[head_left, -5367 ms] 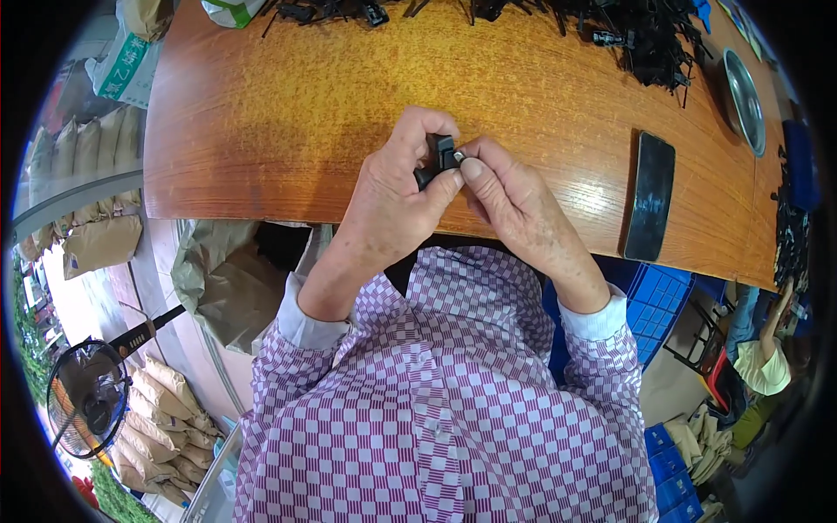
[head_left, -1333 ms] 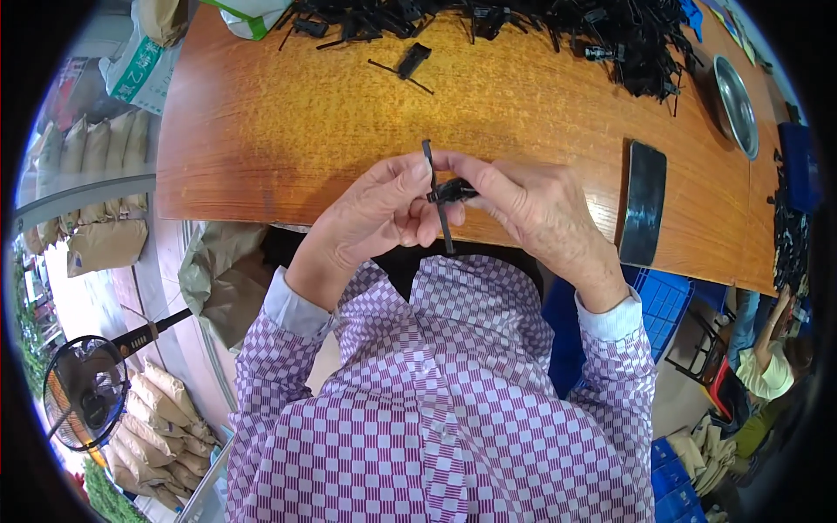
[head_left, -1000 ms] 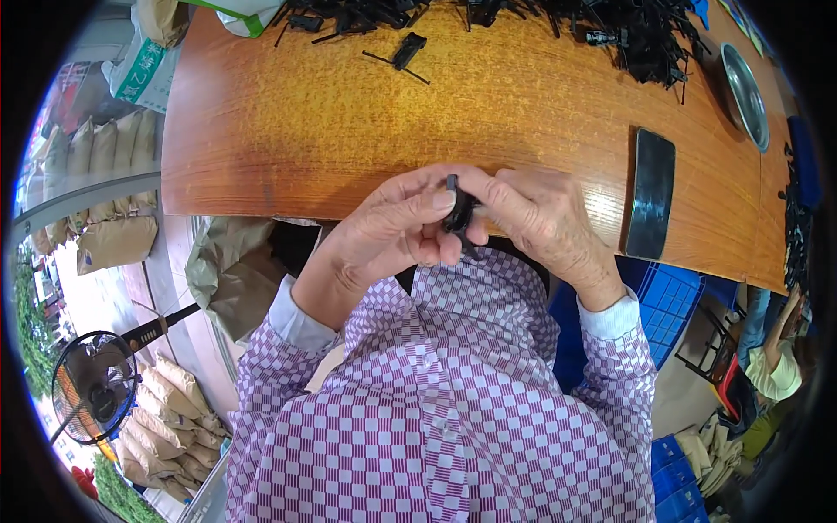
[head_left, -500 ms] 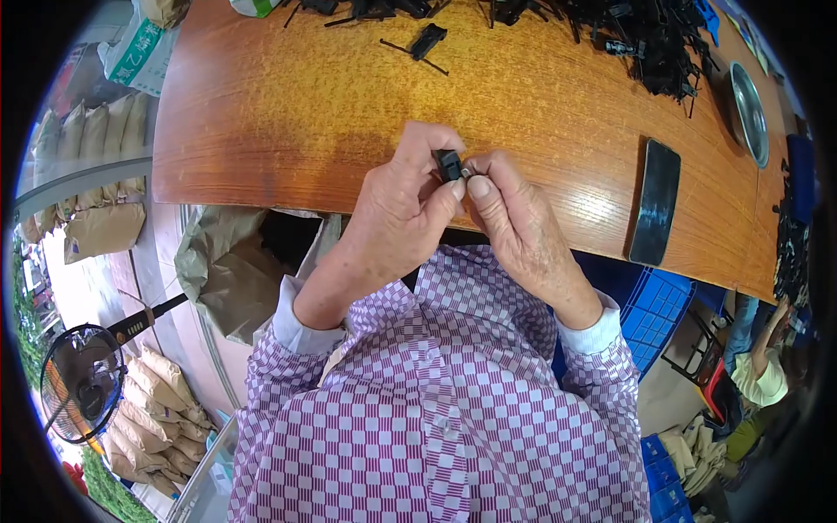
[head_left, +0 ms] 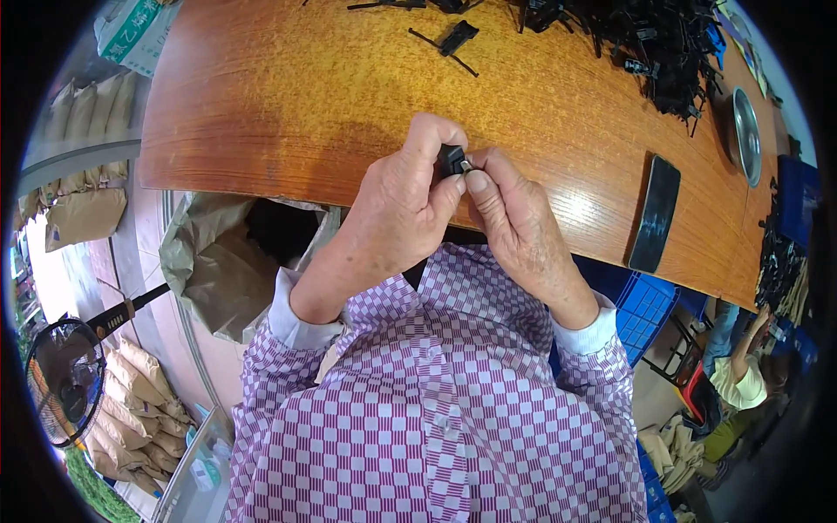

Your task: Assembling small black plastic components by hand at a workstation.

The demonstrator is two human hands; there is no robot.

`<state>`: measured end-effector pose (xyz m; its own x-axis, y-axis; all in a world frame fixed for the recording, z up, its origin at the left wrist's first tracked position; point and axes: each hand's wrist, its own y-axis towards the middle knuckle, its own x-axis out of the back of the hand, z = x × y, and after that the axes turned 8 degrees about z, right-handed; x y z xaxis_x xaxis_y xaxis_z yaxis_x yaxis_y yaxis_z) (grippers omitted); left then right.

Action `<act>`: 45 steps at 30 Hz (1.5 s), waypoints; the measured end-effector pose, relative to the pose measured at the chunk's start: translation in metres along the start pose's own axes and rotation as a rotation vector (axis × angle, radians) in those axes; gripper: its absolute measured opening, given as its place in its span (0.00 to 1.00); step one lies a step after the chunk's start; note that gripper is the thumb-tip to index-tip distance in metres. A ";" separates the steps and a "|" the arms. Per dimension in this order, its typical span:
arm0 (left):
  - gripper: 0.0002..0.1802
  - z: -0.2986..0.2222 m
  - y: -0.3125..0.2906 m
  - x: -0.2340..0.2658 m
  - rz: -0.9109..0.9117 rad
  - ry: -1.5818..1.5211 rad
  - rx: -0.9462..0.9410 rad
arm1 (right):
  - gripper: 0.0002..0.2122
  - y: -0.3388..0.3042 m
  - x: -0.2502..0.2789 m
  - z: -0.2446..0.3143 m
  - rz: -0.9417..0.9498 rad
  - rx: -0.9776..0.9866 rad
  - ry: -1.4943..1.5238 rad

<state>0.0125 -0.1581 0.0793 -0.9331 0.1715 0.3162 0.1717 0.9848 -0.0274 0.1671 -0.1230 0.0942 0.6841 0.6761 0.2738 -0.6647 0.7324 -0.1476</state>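
Note:
Over the table's near edge, my left hand (head_left: 405, 196) pinches a small black plastic part (head_left: 451, 160) between thumb and bent forefinger. Close against it on the right, my right hand (head_left: 514, 209) is closed, its thumb and forefinger pressed on a tiny metallic piece (head_left: 467, 165) at the part's side. The fingers hide most of both pieces. Farther off on the wooden table (head_left: 288, 105) lies a single black plastic part with two thin arms (head_left: 456, 39). Beyond it, a heap of similar black parts (head_left: 667, 74) covers the far right.
A dark phone (head_left: 655, 213) and a metal dish (head_left: 745, 137) lie on the table's right side. Below the left edge stands an open paper sack (head_left: 209, 275). Blue crates (head_left: 649, 315) sit under the table at right. Another person (head_left: 741, 379) is at the far right.
The view has shifted slightly, so the table's things appear a little lower and the far ones farther right. Both hands keep their hold, with the black part turned slightly.

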 end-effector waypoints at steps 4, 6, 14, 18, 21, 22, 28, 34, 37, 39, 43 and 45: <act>0.17 -0.007 0.001 0.001 -0.025 0.192 -0.031 | 0.06 0.003 -0.002 -0.005 -0.019 0.011 -0.052; 0.18 -0.008 0.003 -0.002 -0.069 0.276 -0.086 | 0.05 0.004 -0.003 -0.011 -0.045 0.053 -0.071; 0.13 -0.003 0.013 -0.017 -0.191 0.171 -0.115 | 0.06 0.004 0.003 -0.022 -0.101 0.061 0.155; 0.11 -0.008 0.018 -0.014 -0.134 -0.438 -0.058 | 0.07 -0.002 0.017 -0.012 -0.138 -0.051 0.369; 0.10 -0.018 0.023 -0.009 0.028 -1.055 0.006 | 0.08 -0.008 0.019 -0.024 -0.168 -0.005 0.600; 0.12 -0.020 0.024 -0.011 0.003 -1.100 0.057 | 0.08 -0.009 0.020 -0.026 -0.180 0.017 0.712; 0.21 -0.019 0.030 -0.022 0.098 -1.082 0.146 | 0.09 -0.013 0.032 -0.033 -0.235 0.118 0.772; 0.22 -0.029 0.030 -0.026 0.310 -1.001 0.166 | 0.12 -0.016 0.043 -0.037 -0.156 0.090 0.869; 0.24 -0.031 0.030 -0.029 0.360 -0.976 0.176 | 0.11 -0.022 0.050 -0.043 -0.015 0.074 0.945; 0.23 -0.030 0.028 -0.028 0.403 -1.005 0.170 | 0.11 -0.024 0.052 -0.044 0.059 0.064 0.979; 0.23 -0.032 0.025 -0.028 0.363 -0.800 0.170 | 0.11 -0.024 0.052 -0.042 0.055 0.038 0.907; 0.22 -0.034 0.022 -0.028 0.325 -0.693 0.170 | 0.12 -0.020 0.046 -0.041 -0.031 0.064 0.687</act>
<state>0.0536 -0.1422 0.1021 -0.8382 0.3754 -0.3955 0.4716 0.8632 -0.1800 0.2244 -0.1032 0.0712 0.7243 0.5680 -0.3908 -0.6435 0.7605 -0.0873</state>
